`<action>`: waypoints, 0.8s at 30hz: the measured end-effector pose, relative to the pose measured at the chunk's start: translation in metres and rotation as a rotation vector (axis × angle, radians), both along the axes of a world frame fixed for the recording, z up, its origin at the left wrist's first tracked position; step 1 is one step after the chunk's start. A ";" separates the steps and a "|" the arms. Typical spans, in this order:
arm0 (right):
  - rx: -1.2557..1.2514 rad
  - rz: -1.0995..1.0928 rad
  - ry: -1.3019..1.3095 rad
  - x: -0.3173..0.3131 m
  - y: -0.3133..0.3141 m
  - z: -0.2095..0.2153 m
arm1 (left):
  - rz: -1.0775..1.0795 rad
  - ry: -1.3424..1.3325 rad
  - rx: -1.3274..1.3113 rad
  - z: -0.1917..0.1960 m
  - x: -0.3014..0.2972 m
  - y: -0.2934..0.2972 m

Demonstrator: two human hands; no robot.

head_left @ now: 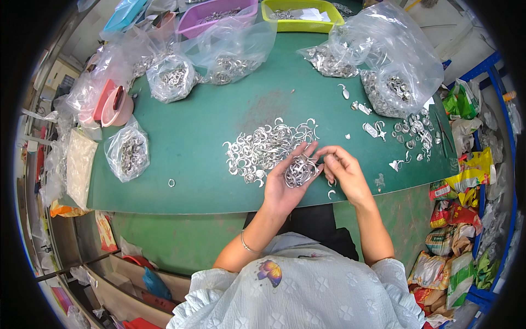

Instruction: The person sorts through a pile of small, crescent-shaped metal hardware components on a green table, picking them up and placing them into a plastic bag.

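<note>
My left hand (281,189) is turned palm up and cupped around a heap of small silver crescent-shaped metal pieces (299,171). Close against its fingertips is my right hand (346,174), its fingers curled inward; whatever they may hold is hidden. A large loose pile of the same silver crescents (260,148) spreads over the green tabletop (203,181) just beyond my left hand. One single crescent (331,194) lies below my right fingers, near the table's front edge.
Clear plastic bags of metal parts (174,79) stand along the back and left, with another bag (131,151) nearer. Purple (192,24) and yellow-green baskets (303,24) sit at the back. Scattered silver pieces (419,134) and tweezers (445,134) lie right, beside blue shelving (509,137).
</note>
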State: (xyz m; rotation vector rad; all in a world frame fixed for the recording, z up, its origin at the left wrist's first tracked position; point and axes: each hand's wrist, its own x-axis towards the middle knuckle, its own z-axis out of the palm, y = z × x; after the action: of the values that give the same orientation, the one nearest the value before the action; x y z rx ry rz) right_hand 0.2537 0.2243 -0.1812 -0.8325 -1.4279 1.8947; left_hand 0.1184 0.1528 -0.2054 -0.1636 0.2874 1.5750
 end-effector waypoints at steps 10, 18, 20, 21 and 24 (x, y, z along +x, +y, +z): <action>0.966 -0.003 -0.523 -0.011 -0.003 0.007 | -0.017 -0.010 0.072 0.002 0.000 -0.009; 0.089 -0.330 -0.054 0.051 0.021 -0.005 | -0.012 -0.140 -0.157 -0.014 -0.002 -0.011; 0.188 -0.511 -0.186 0.096 0.035 -0.018 | -0.034 -0.205 -0.137 -0.021 -0.004 -0.018; 0.327 -0.647 -0.318 0.119 0.041 -0.020 | -0.053 -0.232 -0.104 -0.023 -0.002 -0.019; 0.663 -0.930 -0.741 0.182 0.065 -0.041 | -0.099 -0.242 -0.131 -0.022 0.006 -0.019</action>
State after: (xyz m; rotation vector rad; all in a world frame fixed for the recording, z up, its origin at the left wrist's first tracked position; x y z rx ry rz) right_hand 0.4357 0.2896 -0.2218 -1.5465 -1.5012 0.3721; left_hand 0.1244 0.1341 -0.2273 -0.4323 0.2058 1.4228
